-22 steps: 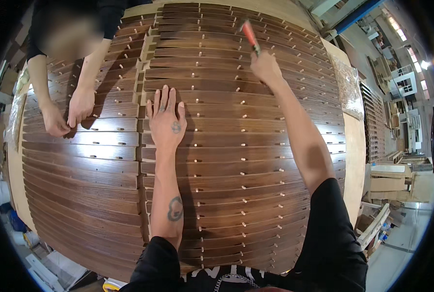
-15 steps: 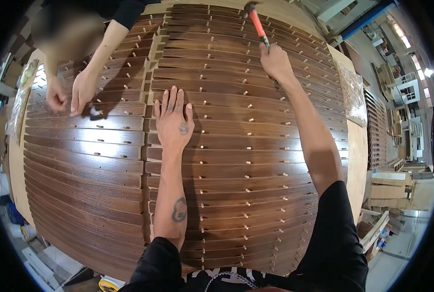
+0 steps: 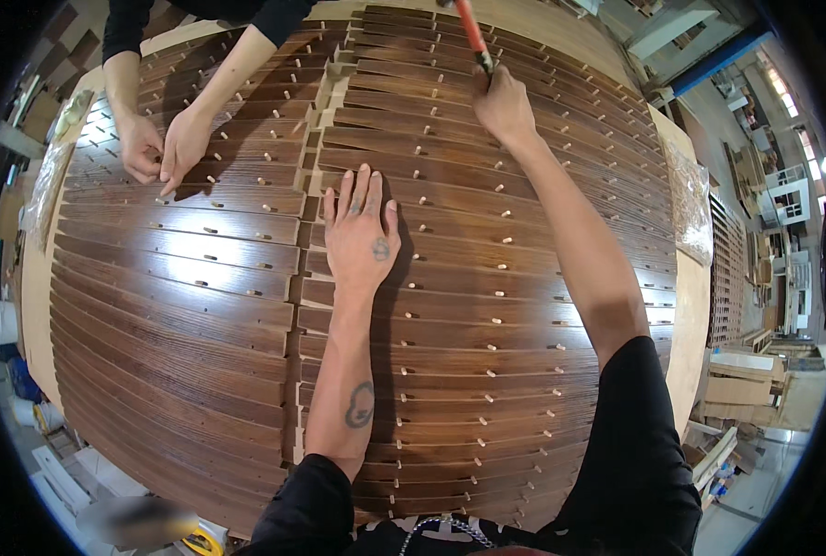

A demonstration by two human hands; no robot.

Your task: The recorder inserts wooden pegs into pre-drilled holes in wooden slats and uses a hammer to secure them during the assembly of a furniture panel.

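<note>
Left hand [image 3: 362, 236] flat, fingers spread, palm down on dark slatted wood panel [image 3: 487, 306] with pale dowel pegs [image 3: 505, 240], panel covering worktop [image 3: 686, 324], right hand [image 3: 501, 107] further out, grip closed around orange-handled hammer [image 3: 471, 32], co-worker's hands [image 3: 163, 148] pinching a peg at far left.

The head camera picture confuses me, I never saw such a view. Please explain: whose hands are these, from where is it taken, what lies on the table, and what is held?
The camera sits on a person's head and looks down, so its wide lens bends straight edges. The two forearms from the bottom edge belong to that person. The left hand lies flat, fingers spread, on dark brown wooden slats set in rows, with small pale wooden dowels standing in them. The right hand grips a hammer with an orange handle, raised over the far slats. At top left, a co-worker's hands meet over another panel of slats, seemingly pinching something small.
</note>
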